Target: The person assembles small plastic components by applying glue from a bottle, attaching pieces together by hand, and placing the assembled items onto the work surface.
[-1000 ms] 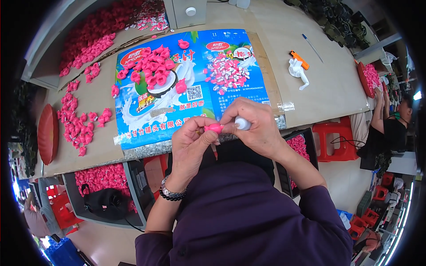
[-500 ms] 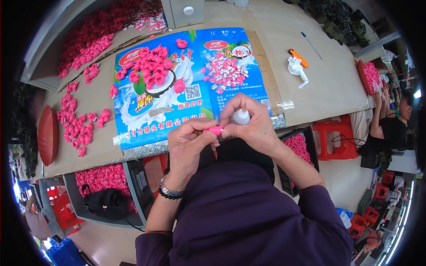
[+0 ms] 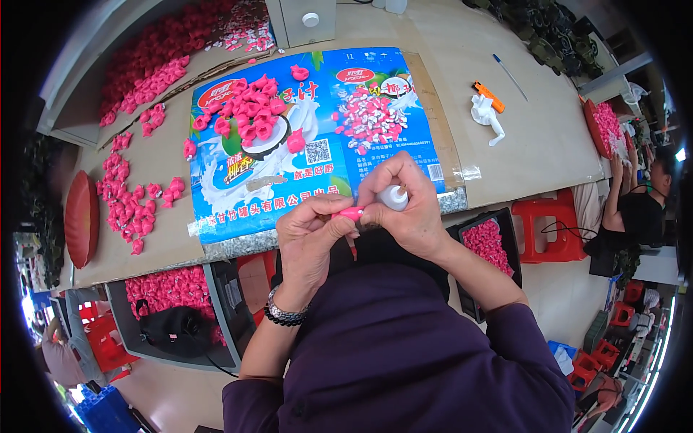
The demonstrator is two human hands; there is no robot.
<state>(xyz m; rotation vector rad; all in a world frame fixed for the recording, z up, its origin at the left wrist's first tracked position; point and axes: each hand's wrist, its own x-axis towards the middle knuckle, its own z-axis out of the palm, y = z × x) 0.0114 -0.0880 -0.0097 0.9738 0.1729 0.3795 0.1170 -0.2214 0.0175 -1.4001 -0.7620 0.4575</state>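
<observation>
Above my lap, at the table's front edge, both hands come together. My left hand [image 3: 304, 238] pinches a small pink plastic piece [image 3: 351, 213] between thumb and fingers. My right hand [image 3: 420, 220] is curled round a small white squeeze bottle [image 3: 393, 198] with a narrow tip, and its thumb touches the right end of the pink piece. Beyond the hands, a blue printed cardboard sheet [image 3: 216, 234] carries a heap of hollow pink parts [image 3: 253, 105] on the left. A pile of small pink-and-white pieces [image 3: 372, 119] lies on its right.
More pink parts [image 3: 133, 206] are scattered left of the sheet, near a red tray [image 3: 81, 220]. An orange-and-white toy-like gun [image 3: 488, 105] and a pen [image 3: 510, 76] lie to the right. Below the table are an open drawer [image 3: 224, 317], a black bin [image 3: 514, 242] and a red stool [image 3: 552, 231].
The view has shifted slightly, so the table things sit a little further right. Both hands keep nearly the same pose around the pink piece and the bottle.
</observation>
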